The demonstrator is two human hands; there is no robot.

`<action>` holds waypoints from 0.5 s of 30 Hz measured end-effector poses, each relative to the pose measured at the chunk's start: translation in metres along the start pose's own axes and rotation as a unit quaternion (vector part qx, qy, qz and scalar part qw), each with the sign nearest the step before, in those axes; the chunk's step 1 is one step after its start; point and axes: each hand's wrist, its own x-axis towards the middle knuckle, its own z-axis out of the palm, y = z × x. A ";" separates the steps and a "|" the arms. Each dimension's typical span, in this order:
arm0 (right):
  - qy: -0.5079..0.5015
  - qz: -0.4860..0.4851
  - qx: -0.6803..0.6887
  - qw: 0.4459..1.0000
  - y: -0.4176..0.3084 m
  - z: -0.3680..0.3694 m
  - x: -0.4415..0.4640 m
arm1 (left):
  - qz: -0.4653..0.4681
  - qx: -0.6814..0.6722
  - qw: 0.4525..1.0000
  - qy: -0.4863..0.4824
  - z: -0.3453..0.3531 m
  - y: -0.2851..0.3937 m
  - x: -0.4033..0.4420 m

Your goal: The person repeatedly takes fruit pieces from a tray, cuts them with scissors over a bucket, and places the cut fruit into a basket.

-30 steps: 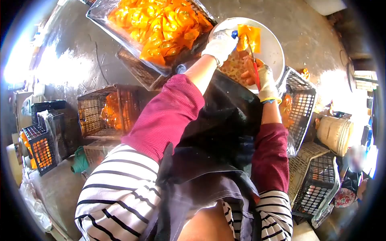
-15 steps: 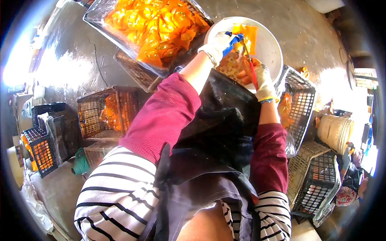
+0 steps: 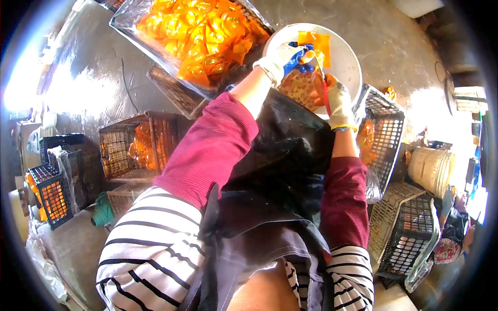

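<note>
Above a white bucket (image 3: 346, 65), my left hand (image 3: 291, 58), in a white glove with blue fingers, is closed on an orange plastic packet (image 3: 317, 41). A small pale round end shows at its fingertips. My right hand (image 3: 337, 101), in a pale glove with a yellow cuff, is closed around red-handled scissors (image 3: 326, 96). Their thin blades point up toward the packet, close to my left fingertips. Small yellowish-brown pieces (image 3: 298, 88) lie inside the bucket. Glare and the gloves hide the exact grip.
A plastic-lined crate (image 3: 155, 49) heaped with shiny orange packets (image 3: 205, 36) stands left of the bucket. Crates with orange packets flank me at left (image 3: 116, 147) and right (image 3: 388, 140). Stacked crates (image 3: 410, 236) and a tan bucket (image 3: 431, 168) stand farther right.
My left hand has turned slightly, so its blue fingers and the small pale round end show more. The scissors have shifted slightly left and down, along with my right hand.
</note>
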 end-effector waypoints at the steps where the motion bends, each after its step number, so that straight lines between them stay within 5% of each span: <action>1: 0.010 0.001 -0.005 1.000 -0.001 0.001 -0.001 | -0.020 -0.020 1.000 -0.003 0.002 0.001 -0.002; 3: 0.024 -0.017 -0.051 0.998 -0.002 0.002 -0.004 | -0.062 -0.062 0.996 -0.006 0.008 0.005 -0.009; 4: 0.031 -0.025 -0.074 0.996 -0.002 0.002 -0.005 | -0.061 -0.108 0.988 -0.088 -0.006 -0.005 0.003; 7: 0.047 -0.034 -0.166 0.984 -0.009 0.003 -0.008 | -0.009 0.203 0.979 0.012 -0.008 -0.012 0.008; 11: 0.081 -0.052 -0.238 0.966 -0.014 0.006 -0.010 | 0.033 0.415 0.895 0.158 -0.003 -0.016 0.005; 15: 0.104 -0.111 -0.293 0.944 -0.001 0.004 0.006 | -0.001 0.355 0.911 0.209 0.032 0.017 -0.024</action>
